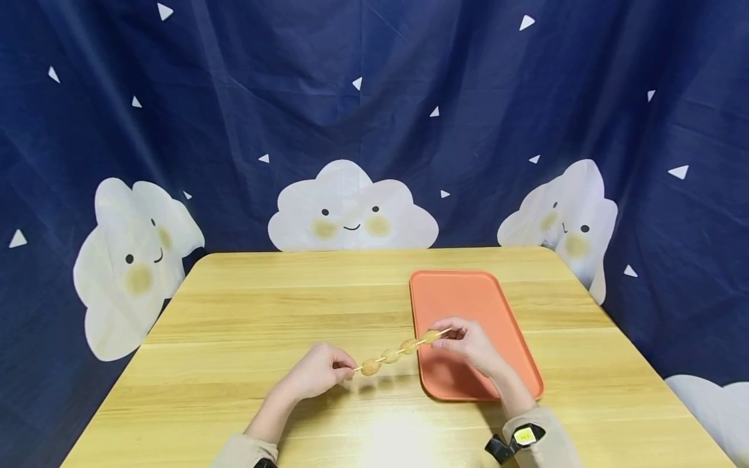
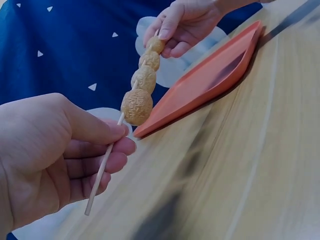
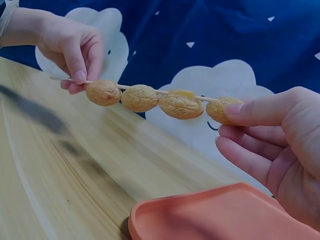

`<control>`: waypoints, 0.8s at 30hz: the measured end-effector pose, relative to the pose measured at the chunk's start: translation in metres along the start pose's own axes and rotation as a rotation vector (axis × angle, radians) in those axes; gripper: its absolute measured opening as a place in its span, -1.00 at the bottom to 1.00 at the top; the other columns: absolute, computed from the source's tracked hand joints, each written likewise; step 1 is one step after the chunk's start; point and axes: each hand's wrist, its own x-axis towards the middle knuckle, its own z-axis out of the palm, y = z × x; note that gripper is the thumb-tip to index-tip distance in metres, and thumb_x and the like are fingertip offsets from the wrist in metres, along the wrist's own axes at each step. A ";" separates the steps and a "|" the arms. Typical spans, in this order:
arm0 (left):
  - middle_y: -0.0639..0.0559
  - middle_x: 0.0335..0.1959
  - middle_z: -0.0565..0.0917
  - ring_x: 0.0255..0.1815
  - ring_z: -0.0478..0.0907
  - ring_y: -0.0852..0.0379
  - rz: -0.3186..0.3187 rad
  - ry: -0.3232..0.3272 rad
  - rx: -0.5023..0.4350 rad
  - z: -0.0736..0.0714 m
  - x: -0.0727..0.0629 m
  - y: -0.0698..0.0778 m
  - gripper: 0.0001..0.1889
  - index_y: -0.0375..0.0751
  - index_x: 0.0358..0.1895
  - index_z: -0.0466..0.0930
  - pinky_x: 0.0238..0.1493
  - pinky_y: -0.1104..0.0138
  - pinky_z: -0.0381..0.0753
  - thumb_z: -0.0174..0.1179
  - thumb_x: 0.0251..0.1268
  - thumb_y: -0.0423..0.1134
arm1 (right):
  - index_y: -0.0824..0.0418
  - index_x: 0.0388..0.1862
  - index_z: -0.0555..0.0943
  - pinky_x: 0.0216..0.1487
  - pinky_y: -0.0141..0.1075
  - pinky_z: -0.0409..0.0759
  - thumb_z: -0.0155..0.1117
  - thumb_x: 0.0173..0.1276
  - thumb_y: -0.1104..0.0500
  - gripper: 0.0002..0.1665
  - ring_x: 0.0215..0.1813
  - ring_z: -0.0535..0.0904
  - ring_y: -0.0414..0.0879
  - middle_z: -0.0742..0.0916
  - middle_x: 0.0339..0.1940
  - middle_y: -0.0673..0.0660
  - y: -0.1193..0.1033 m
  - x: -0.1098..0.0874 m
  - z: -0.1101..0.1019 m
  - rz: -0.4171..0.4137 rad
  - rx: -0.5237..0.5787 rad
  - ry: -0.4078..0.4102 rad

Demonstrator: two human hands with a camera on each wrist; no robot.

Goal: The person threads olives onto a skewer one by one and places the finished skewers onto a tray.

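Observation:
A wooden skewer [image 2: 102,175] carries several small, wrinkled golden-brown potatoes [image 3: 181,104] in a row. My left hand [image 1: 318,372] pinches the bare lower stick between thumb and fingers, just below the first potato [image 2: 137,106]; the stick's end pokes out under the fingers in the left wrist view. At the other end, my right hand [image 1: 468,344] pinches the last potato [image 3: 223,111] near the tip, thumb on its side. The skewer hangs above the table, slanting up toward the right hand in the head view, with its right end over the orange tray [image 1: 462,292].
The tray lies lengthwise on the right part of the wooden table [image 1: 263,305], holding no items. A dark blue curtain [image 1: 234,117] with white clouds surrounds the table's back and sides. A watch-like device with a lit face [image 1: 525,436] sits on the right wrist.

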 end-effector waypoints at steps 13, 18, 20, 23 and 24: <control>-0.12 -0.59 0.65 -0.61 0.56 0.11 -0.081 -0.042 -0.127 0.018 0.006 0.003 -0.92 -0.46 -0.37 0.65 -0.54 0.33 0.57 0.19 0.07 -0.51 | 0.56 -0.08 0.48 -0.26 -0.32 0.59 0.30 0.10 0.45 -0.62 -0.30 0.60 -0.25 0.70 -0.34 -0.04 -0.004 -0.001 -0.007 0.025 0.037 0.038; -0.17 -0.57 0.65 -0.62 0.58 0.07 -0.100 -0.092 -0.189 0.021 0.007 0.004 -0.91 -0.46 -0.37 0.66 -0.56 0.36 0.56 0.19 0.09 -0.50 | 0.61 -0.10 0.45 -0.25 -0.26 0.61 0.23 0.11 0.53 -0.66 -0.31 0.61 -0.23 0.70 -0.34 0.00 -0.002 0.000 -0.009 0.010 0.078 0.017; -0.19 -0.56 0.65 -0.61 0.58 0.07 -0.103 -0.109 -0.219 0.022 0.007 0.005 -0.91 -0.45 -0.36 0.66 -0.57 0.37 0.56 0.18 0.10 -0.51 | 0.63 -0.09 0.43 -0.24 -0.26 0.61 0.21 0.11 0.56 -0.65 -0.29 0.61 -0.21 0.71 -0.33 0.02 -0.002 0.001 -0.010 -0.006 0.105 0.010; -0.21 -0.56 0.64 -0.61 0.56 0.10 -0.099 -0.119 -0.264 0.025 0.007 0.007 -0.90 -0.47 -0.36 0.65 -0.56 0.39 0.56 0.16 0.11 -0.52 | 0.54 -0.06 0.48 -0.22 -0.30 0.61 0.23 0.10 0.53 -0.63 -0.27 0.62 -0.20 0.70 -0.30 0.03 -0.001 0.002 -0.011 -0.018 0.135 0.020; -0.22 -0.55 0.64 -0.61 0.55 0.12 -0.098 -0.121 -0.284 0.026 0.007 0.007 -0.90 -0.48 -0.35 0.64 -0.56 0.39 0.56 0.15 0.11 -0.52 | 0.48 -0.04 0.50 -0.20 -0.32 0.60 0.23 0.10 0.52 -0.62 -0.25 0.62 -0.20 0.70 -0.28 0.02 0.000 0.002 -0.011 -0.018 0.144 0.025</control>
